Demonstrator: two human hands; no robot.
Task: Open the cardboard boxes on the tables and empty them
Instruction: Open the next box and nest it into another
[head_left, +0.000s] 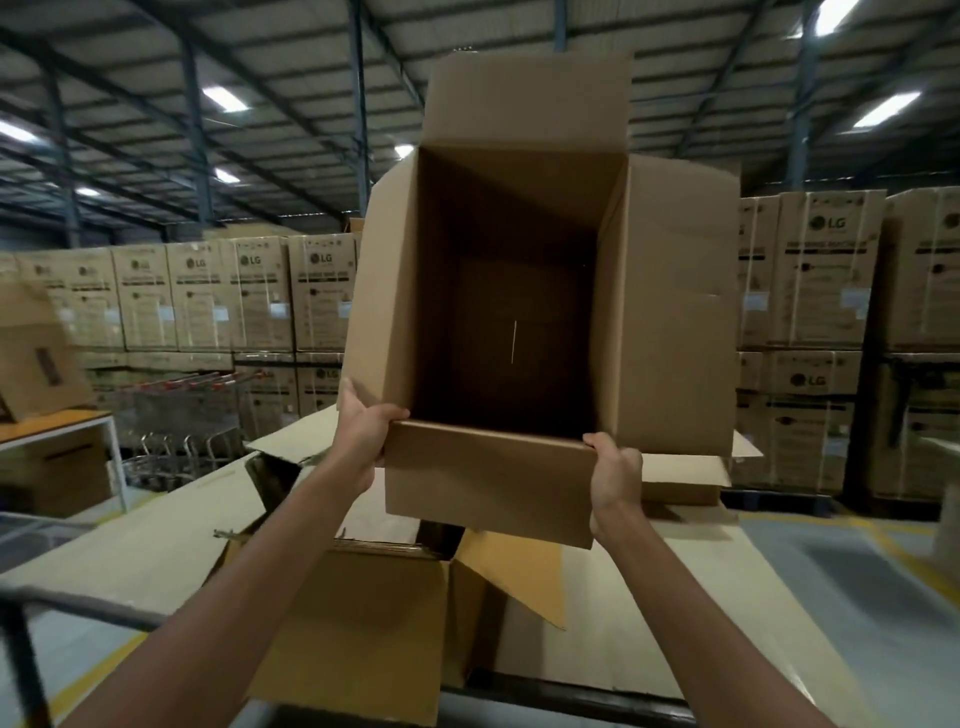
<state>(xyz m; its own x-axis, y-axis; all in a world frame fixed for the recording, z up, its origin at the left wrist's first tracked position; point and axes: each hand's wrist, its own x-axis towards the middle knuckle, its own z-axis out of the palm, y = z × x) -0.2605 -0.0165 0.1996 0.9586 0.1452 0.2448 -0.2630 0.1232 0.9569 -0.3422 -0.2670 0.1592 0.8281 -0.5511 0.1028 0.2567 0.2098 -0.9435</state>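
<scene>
Two-handed, holds an open cardboard box (670, 322) raised and tipped on its side; grips its lower edge with left hand (363, 421) and right hand (615, 475), fingers (349, 389) curled round it.

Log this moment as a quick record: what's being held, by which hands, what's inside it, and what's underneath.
held box: raised, opening toward the camera, flaps open
contents: none visible inside
left grip: holds the lower left corner of the rim
right grip: holds the lower right corner of the rim
below: second open box on a cardboard sheet
background: stacked LG cartons
</scene>
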